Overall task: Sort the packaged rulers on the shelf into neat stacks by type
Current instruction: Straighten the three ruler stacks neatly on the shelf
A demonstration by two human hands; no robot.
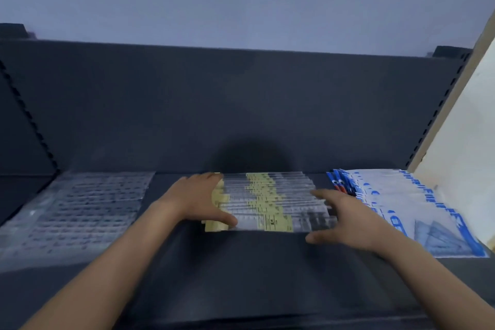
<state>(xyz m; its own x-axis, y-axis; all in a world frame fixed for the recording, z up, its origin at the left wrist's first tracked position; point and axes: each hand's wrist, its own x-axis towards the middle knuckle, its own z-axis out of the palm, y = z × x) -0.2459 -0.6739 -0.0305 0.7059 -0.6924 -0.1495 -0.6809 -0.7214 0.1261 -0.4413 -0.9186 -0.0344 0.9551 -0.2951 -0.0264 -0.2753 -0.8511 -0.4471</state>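
Several clear rulers with yellow labels (267, 202) lie side by side in a fanned row at the middle of the dark shelf (241, 276). My left hand (199, 199) presses against the row's left ends, thumb on the nearest ruler. At the row's right ends my right hand (345, 218) rests with fingers spread, touching the packages. A spread of clear packaged rulers (77, 209) lies at the left. Blue-and-white packets with set squares (407, 206) overlap at the right.
The shelf's dark back panel (227, 110) rises right behind the rulers. Slotted uprights (439, 107) stand at both sides. A pale board (466, 120) leans at the far right. Bare shelf surface lies in front of the rulers.
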